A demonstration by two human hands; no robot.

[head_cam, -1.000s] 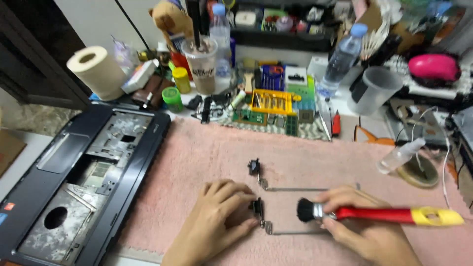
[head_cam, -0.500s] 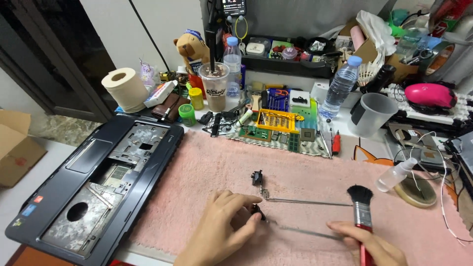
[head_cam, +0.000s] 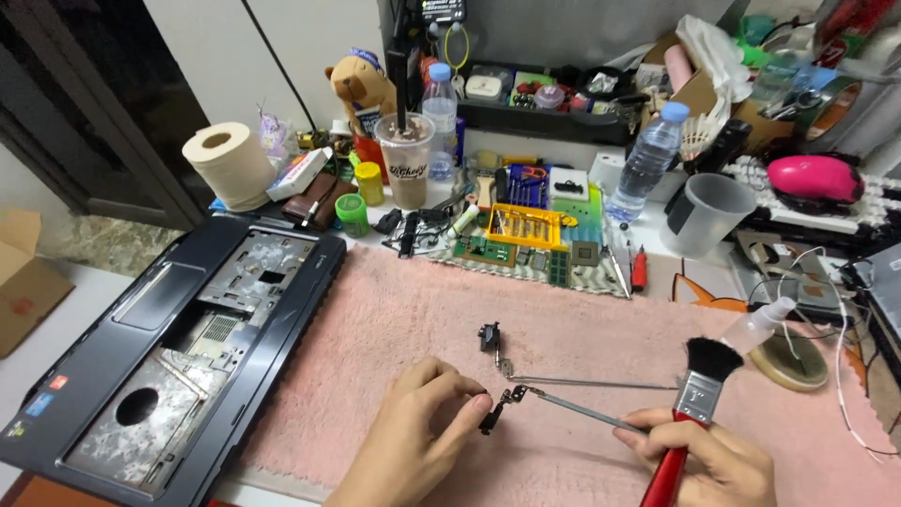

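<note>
Your brush (head_cam: 696, 399) has black bristles, a silver ferrule and a red handle. The hinge bracket (head_cam: 554, 402) you're touching is grey metal with a black end. Under them lies a plain pink towel (head_cam: 404, 319); beside it, a black laptop shell (head_cam: 178, 347) with silvery insides.

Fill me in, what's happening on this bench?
A person is working on laptop hinge parts on a pink towel. The left hand pinches the black end of one metal hinge bracket; the right hand holds its rod end plus a red-handled brush, bristles up. A second hinge bracket lies just beyond. An opened laptop base sits to the left.
</note>
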